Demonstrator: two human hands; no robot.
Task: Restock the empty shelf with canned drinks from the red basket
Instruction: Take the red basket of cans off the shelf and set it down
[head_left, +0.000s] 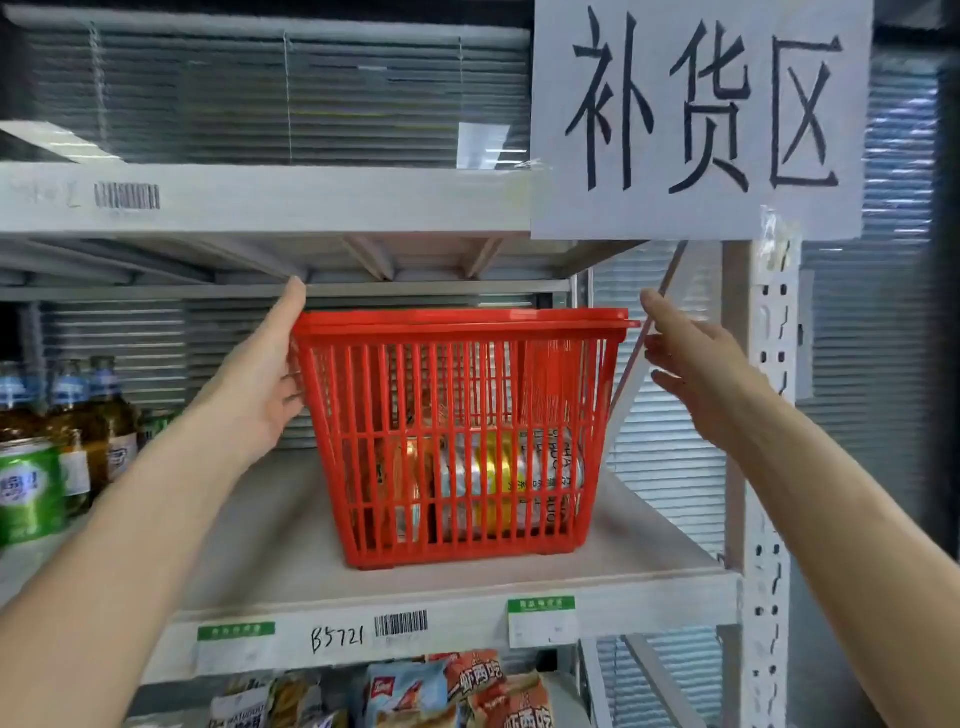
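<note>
White rack, slatted blinds behind. red basket (460, 434) standing on shelf board (649, 558), canned drinks (498, 483) lying in its bottom. left hand (260, 384) flat against basket's left wall, fingers straight; right hand (696, 374) spread, just beside right rim, apparently not touching. Grip both rims evenly, keep level, slide out slowly.

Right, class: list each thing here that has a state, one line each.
red basket: upright on the shelf, cans inside
left hand: fingers flat against the basket's left side
right hand: open, just off the basket's right rim
bottles: upright, capped
green can: upright
</note>
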